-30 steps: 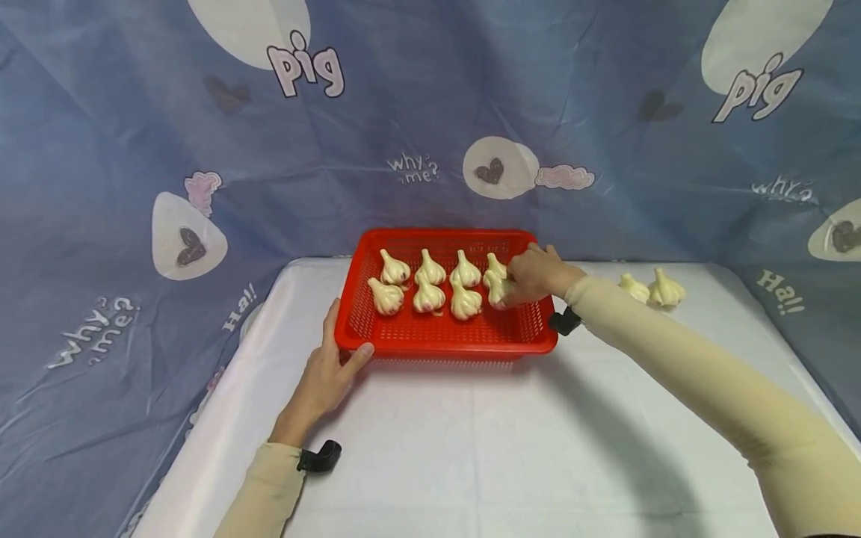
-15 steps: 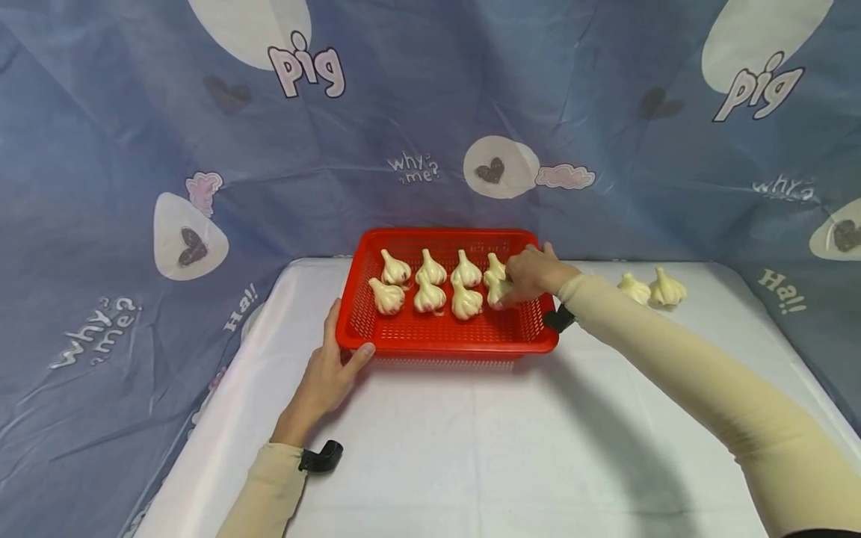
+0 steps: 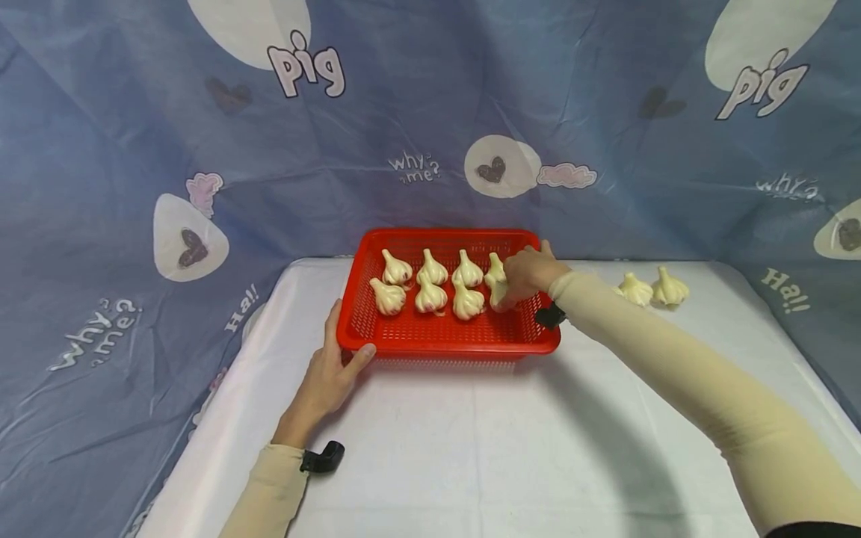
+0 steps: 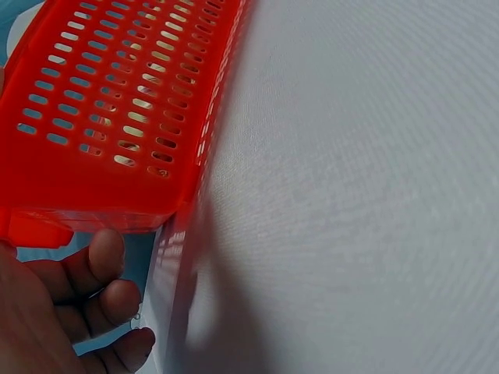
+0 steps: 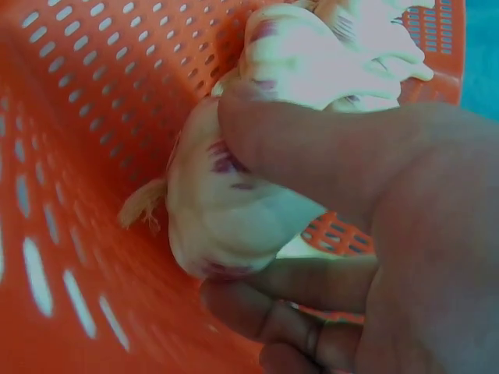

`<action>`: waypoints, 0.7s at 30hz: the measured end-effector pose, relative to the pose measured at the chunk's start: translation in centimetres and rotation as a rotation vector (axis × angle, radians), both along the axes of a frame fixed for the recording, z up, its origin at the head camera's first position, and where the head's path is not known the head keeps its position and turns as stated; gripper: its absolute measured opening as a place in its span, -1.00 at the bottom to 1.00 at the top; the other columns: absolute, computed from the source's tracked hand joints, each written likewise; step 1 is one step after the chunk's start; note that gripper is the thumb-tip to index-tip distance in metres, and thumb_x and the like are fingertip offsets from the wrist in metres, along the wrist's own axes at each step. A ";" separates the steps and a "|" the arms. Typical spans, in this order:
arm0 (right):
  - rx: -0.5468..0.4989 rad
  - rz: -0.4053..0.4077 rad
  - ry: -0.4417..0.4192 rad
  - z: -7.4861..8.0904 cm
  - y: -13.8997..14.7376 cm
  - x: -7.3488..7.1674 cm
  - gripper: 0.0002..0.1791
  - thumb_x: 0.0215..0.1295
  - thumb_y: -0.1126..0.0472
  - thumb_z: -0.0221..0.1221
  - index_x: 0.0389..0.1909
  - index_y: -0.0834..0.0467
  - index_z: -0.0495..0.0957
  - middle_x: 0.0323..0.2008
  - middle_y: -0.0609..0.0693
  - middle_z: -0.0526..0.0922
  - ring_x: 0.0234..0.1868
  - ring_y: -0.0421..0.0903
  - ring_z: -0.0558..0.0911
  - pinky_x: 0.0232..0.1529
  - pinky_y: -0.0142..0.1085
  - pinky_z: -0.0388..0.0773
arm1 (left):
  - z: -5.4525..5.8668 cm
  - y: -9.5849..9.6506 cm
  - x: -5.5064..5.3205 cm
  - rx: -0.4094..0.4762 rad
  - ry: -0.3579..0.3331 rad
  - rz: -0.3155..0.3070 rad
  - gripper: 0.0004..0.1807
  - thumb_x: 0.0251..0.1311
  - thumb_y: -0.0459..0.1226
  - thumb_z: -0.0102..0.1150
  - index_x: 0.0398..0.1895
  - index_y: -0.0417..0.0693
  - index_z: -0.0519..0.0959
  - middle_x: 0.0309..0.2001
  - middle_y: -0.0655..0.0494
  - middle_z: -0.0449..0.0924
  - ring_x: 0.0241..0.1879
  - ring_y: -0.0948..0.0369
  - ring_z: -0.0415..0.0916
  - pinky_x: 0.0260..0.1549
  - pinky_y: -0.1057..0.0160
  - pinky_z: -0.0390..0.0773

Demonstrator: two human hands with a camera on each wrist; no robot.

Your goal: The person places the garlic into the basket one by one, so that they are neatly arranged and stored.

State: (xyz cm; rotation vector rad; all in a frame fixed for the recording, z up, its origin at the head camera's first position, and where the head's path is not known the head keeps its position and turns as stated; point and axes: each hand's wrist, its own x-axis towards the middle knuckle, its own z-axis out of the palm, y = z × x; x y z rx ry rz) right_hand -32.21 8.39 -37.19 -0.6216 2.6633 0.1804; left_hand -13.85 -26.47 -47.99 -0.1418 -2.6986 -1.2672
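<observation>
A red perforated plastic basket (image 3: 451, 347) stands toward the back of the table, with several garlic bulbs (image 3: 430, 299) in two rows inside. My left hand (image 3: 326, 381) grips its near left corner, thumb on the front rim and fingers along the left side. In the left wrist view, curled fingertips (image 4: 107, 253) show beside the basket's end. My right hand (image 3: 528, 273) reaches in at the right end and holds a garlic bulb (image 5: 226, 202) between thumb and fingers, low by the basket floor. Its roots point toward the mesh wall. Another bulb (image 3: 495, 267) sits right behind it.
Two more garlic bulbs (image 3: 670, 288) lie on the white tablecloth (image 3: 430, 448) to the right, beyond my right forearm. A blue printed curtain (image 3: 430, 112) hangs behind the table and down its sides.
My right wrist and forearm have shifted slightly left, while the hand keeps its hold on the garlic bulb in the same spot. My left hand and the basket stay where they were.
</observation>
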 end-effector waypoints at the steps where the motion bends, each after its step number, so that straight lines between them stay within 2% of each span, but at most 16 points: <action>1: 0.006 -0.006 0.002 0.0 -0.1 0.0 -0.39 0.13 -0.39 0.42 -0.25 0.11 0.65 -0.14 0.08 0.70 0.16 0.16 0.49 0.32 0.21 0.14 | 0.1 0.0 0.0 0.001 0.000 0.000 0.10 0.44 0.07 0.24 0.77 0.19 -0.29 0.47 -0.25 0.46 0.40 -0.22 0.51 0.40 -0.34 0.38; 3: 0.012 -0.017 0.009 -0.1 -0.2 0.1 -0.35 0.12 -0.38 0.44 -0.16 0.13 0.65 -0.11 0.09 0.70 0.15 0.15 0.49 0.30 0.19 0.15 | 0.1 0.0 0.0 0.002 -0.001 -0.001 0.10 0.43 0.07 0.25 0.77 0.18 -0.29 0.48 -0.24 0.46 0.40 -0.21 0.51 0.39 -0.34 0.38; 6: -0.001 -0.021 0.025 -0.2 -0.3 0.2 -0.34 0.09 -0.37 0.46 -0.14 0.13 0.65 -0.11 0.10 0.71 0.13 0.15 0.50 0.28 0.17 0.15 | 0.1 0.0 0.0 0.002 0.001 0.000 0.11 0.43 0.08 0.25 0.77 0.21 -0.29 0.48 -0.24 0.45 0.39 -0.21 0.51 0.39 -0.34 0.38; 14: -0.016 -0.015 0.061 -1.0 -0.4 0.4 -0.42 0.06 -0.34 0.48 -0.23 0.09 0.68 -0.20 0.05 0.71 0.11 0.15 0.53 0.36 0.25 0.07 | -0.2 0.0 0.0 -0.004 -0.005 0.006 0.11 0.44 0.10 0.24 0.77 0.23 -0.30 0.46 -0.27 0.46 0.36 -0.25 0.53 0.36 -0.36 0.41; 21: -0.022 -0.006 0.094 -1.4 -0.4 0.2 -0.41 0.03 -0.36 0.47 -0.29 0.08 0.64 -0.29 0.03 0.68 0.02 0.12 0.57 0.26 0.19 0.11 | -0.1 -0.1 0.0 -0.010 -0.005 0.004 0.12 0.43 0.09 0.25 0.77 0.25 -0.31 0.48 -0.26 0.45 0.37 -0.24 0.53 0.36 -0.36 0.41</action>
